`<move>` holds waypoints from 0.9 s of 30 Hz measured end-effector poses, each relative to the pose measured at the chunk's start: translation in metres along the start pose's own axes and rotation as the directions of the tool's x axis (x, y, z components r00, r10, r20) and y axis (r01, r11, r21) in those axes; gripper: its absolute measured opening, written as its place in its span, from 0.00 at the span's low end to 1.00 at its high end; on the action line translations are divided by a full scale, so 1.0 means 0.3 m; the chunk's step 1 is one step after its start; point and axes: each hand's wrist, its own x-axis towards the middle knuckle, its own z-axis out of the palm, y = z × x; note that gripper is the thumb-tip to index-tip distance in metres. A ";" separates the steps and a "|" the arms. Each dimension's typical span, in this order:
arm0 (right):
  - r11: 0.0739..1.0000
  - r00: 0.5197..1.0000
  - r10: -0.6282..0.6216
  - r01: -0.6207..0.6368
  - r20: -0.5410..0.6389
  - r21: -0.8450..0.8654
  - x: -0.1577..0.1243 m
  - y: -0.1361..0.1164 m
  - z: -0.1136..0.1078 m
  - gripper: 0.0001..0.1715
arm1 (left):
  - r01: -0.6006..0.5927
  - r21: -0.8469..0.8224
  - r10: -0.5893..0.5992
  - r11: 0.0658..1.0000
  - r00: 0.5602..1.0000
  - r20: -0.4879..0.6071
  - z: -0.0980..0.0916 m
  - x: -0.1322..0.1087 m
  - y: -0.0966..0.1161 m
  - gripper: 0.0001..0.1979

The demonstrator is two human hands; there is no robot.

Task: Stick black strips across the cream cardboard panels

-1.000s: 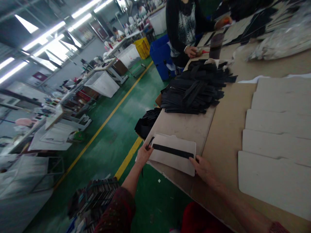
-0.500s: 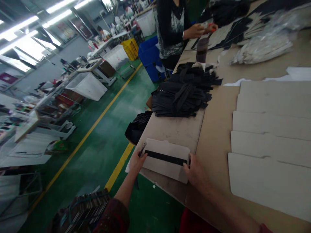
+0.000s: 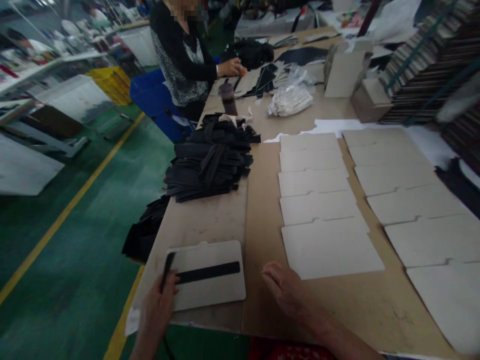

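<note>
A pale board [image 3: 210, 295] with rounded corners lies near the front edge of the table, and a black strip [image 3: 210, 272] runs across it. My left hand [image 3: 159, 300] is at the board's left end, its fingers closed round dark narrow strips [image 3: 168, 262]. One end stands up above the fingers and a dark length hangs below the hand. To the right of the board, my right hand [image 3: 283, 285] hovers over or rests on the brown tabletop, fingers curled in. Whether something small is inside them is hidden. It is close to the nearest overlapping beige board [image 3: 330, 250].
A heap of black strips [image 3: 210, 165] lies beyond the board. Overlapping beige boards [image 3: 431, 235] form a second row at right. A co-worker [image 3: 183, 65] stands at the far left table edge, near a dark cup [image 3: 227, 99]. Bundled stacks [image 3: 420, 75] stand at the back right.
My right hand has let go of the strip's right end and moved right, off the board. My left hand stays at the board's left end. The view has turned right.
</note>
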 end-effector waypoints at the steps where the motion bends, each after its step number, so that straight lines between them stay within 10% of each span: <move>1: 0.998 0.999 0.027 -0.026 -0.016 0.053 -0.023 0.036 -0.045 0.18 | -0.021 -0.117 0.038 0.993 0.989 0.145 0.049 -0.046 0.058 0.30; 3: 0.987 0.973 0.141 -0.125 -0.182 0.098 -0.077 0.133 -0.145 0.18 | -0.075 -0.288 0.187 0.955 0.905 0.382 0.173 -0.150 0.170 0.31; 5: 0.955 0.821 0.285 -0.287 -0.495 0.074 -0.143 0.257 -0.255 0.23 | -0.102 -0.329 0.280 0.939 0.780 0.559 0.304 -0.254 0.270 0.27; 7: 0.900 0.644 0.326 -0.435 -0.692 0.019 -0.212 0.393 -0.362 0.31 | -0.211 -0.342 0.381 0.916 0.726 0.572 0.409 -0.341 0.362 0.20; 9: 0.845 0.566 0.285 -0.530 -0.773 -0.077 -0.266 0.519 -0.449 0.36 | -0.349 -0.325 0.472 0.879 0.732 0.492 0.482 -0.398 0.447 0.12; 17: 0.855 0.635 0.050 -0.426 -0.771 -0.295 -0.333 0.690 -0.460 0.30 | -0.443 -0.066 0.431 0.894 0.810 0.399 0.644 -0.462 0.565 0.19; 21: 0.887 0.556 0.035 -0.401 -0.831 -0.231 -0.343 0.669 -0.444 0.24 | -0.549 0.003 0.542 0.836 0.826 0.156 0.715 -0.470 0.509 0.18; 27: 0.892 0.424 0.041 -0.423 -0.905 -0.158 -0.368 0.668 -0.428 0.19 | -0.703 -0.012 0.699 0.711 0.707 -0.107 0.757 -0.467 0.459 0.11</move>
